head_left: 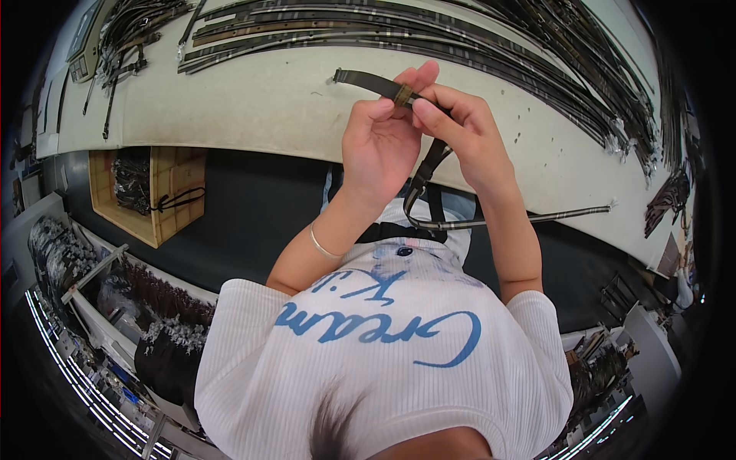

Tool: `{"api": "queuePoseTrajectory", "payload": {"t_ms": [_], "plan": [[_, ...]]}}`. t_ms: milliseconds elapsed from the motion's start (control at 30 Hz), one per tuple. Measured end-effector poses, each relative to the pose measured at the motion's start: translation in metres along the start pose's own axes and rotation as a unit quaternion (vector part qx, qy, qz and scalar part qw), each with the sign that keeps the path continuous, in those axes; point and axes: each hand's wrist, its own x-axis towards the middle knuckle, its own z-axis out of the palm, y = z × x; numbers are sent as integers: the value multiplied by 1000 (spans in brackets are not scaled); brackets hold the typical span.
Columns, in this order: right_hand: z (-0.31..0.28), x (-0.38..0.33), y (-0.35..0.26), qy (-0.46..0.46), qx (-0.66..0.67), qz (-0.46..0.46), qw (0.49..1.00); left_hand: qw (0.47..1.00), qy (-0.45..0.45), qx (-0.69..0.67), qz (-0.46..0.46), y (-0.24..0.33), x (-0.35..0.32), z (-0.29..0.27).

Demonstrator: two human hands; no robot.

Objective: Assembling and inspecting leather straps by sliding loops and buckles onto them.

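Both hands are raised over the near edge of a pale table, working on a narrow dark belt (pixel 366 81). My left hand (pixel 379 146) pinches it from the left, thumb beside a brownish band (pixel 404 95) that wraps around the belt. From the right, my right hand (pixel 469 126) grips the belt just past that band, between thumb and fingers. One short end sticks out to the upper left and carries a small metal piece (pixel 336 75). Below my right hand the rest hangs in a loop, then runs right under my forearm to the table edge.
Long dark belts (pixel 307 31) lie in rows along the far side of the pale table (pixel 261 100), with more bundles (pixel 598 77) at the right. A wooden crate (pixel 178 184) with dark pieces stands at the left below the table. Wrapped bundles (pixel 165 307) hang at the lower left.
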Motion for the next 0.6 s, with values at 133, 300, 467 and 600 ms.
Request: {"api": "queuePoseTrajectory", "payload": {"t_ms": [133, 300, 467, 600], "plan": [[1, 0, 2, 7, 8, -20, 1000, 999, -8, -43, -27, -2, 0, 0], [12, -1, 6, 61, -42, -31, 997, 998, 60, -14, -14, -4, -2, 7], [30, -4, 2, 183, -368, -223, 884, 987, 158, 27, -3, -6, -9, 30], [20, 4, 8, 185, -320, -242, 897, 987, 132, 87, 7, -2, -10, 13]]}}
